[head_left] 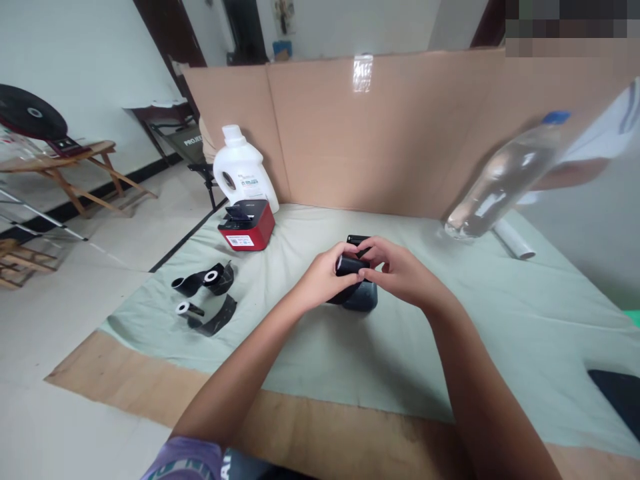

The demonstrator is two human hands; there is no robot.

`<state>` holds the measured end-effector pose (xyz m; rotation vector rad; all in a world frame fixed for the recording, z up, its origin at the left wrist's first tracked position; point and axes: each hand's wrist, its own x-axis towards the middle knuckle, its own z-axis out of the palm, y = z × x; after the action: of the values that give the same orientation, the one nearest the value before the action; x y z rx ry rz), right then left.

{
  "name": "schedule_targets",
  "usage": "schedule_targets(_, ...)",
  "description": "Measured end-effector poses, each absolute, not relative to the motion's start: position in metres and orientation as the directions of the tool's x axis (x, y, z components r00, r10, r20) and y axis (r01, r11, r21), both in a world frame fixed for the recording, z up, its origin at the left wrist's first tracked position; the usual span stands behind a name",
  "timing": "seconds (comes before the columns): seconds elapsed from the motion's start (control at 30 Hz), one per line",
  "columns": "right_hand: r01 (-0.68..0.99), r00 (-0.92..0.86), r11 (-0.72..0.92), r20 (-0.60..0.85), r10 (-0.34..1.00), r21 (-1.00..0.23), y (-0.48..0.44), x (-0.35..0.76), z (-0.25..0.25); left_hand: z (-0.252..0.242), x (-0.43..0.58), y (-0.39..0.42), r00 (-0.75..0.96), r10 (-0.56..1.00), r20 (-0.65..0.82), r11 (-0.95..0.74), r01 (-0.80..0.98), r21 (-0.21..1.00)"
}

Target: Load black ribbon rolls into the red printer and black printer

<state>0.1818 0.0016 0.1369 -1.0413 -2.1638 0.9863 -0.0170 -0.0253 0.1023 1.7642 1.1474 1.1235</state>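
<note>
The black ribbon roll point(349, 265) sits low over the middle of the pale green cloth point(310, 347), its dark film hanging down to the cloth. The left hand point(323, 275) and right hand point(400, 270) close on it from either side, fingertips pinching its ends. Well to the left lie 2 spare rolls point(205, 297) with white cores. Behind them stands a red printer point(247, 228), just in front of a white jug point(243, 170). A cardboard screen point(375, 127) backs the cloth. At the right, a clear bottle point(500, 177) hangs tilted and blurred above a white tube point(515, 240).
</note>
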Motion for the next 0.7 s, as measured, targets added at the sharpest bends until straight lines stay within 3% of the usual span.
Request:
schedule_targets(0.2, 0.491, -0.547, 0.528, 0.226, 0.806, -0.693, -0.001, 0.185, 0.139, 0.090, -0.007, -0.023, 0.117, 0.954, 0.277, -0.297, 0.219, 0.930)
schedule_targets(0.37, 0.544, -0.475, 0.522, 0.273, 0.837, -0.656, 0.024, 0.193, 0.122, 0.056, 0.000, -0.050, 0.044, 0.998, 0.043, -0.042, -0.016, 0.999)
schedule_targets(0.5, 0.665, -0.487, 0.480, 0.155, 0.860, -0.572, 0.039, 0.193, 0.101, 0.022, 0.009, -0.084, 0.011, 0.999, -0.039, 0.039, -0.048, 0.998)
schedule_targets(0.7, 0.830, -0.440, 0.415, 0.019, 0.898, -0.373, 0.041, 0.183, 0.085, 0.012, 0.015, -0.090, -0.005, 1.000, -0.017, 0.017, -0.045, 0.999)
